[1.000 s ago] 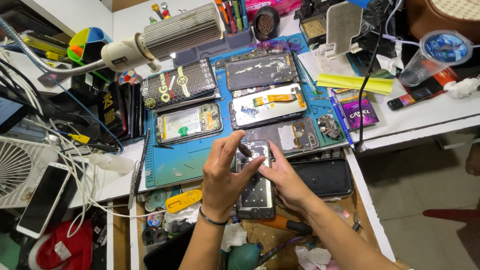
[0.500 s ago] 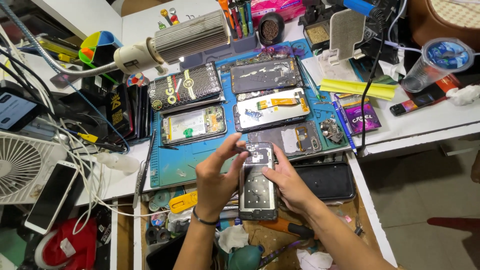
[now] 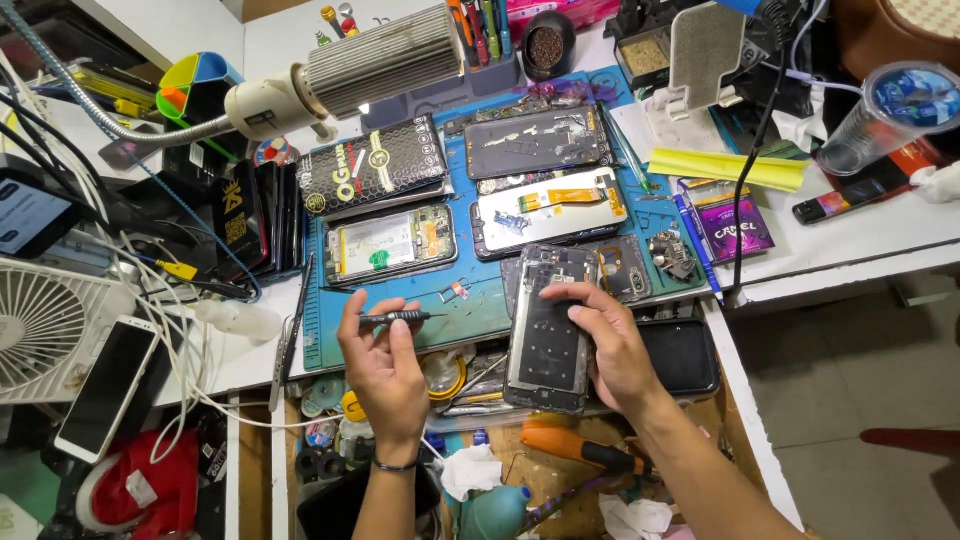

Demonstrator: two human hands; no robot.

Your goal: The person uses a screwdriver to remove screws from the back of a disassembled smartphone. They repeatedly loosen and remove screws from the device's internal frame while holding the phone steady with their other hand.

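My left hand (image 3: 385, 370) pinches a small black screwdriver (image 3: 398, 318) by its shaft, its tip pointing right over the blue work mat (image 3: 330, 320). My right hand (image 3: 610, 345) holds an opened phone frame (image 3: 548, 335) by its right edge, fingers over its upper part. The frame lies upright at the mat's front edge, its grey inner plate facing up. The two hands are apart, with the screwdriver left of the frame.
On the mat lie an opened phone (image 3: 390, 243), a phone with an orange flex cable (image 3: 550, 210), a dark back cover (image 3: 535, 140) and a black box (image 3: 375, 165). A lamp (image 3: 380, 60) hangs over them. A white fan (image 3: 40, 330) and a white phone (image 3: 105, 385) sit at left. An open drawer (image 3: 500, 470) holds tools.
My left hand has pulled away from the phone frame to the left, now with the screwdriver in its fingers. My right hand stays on the frame.
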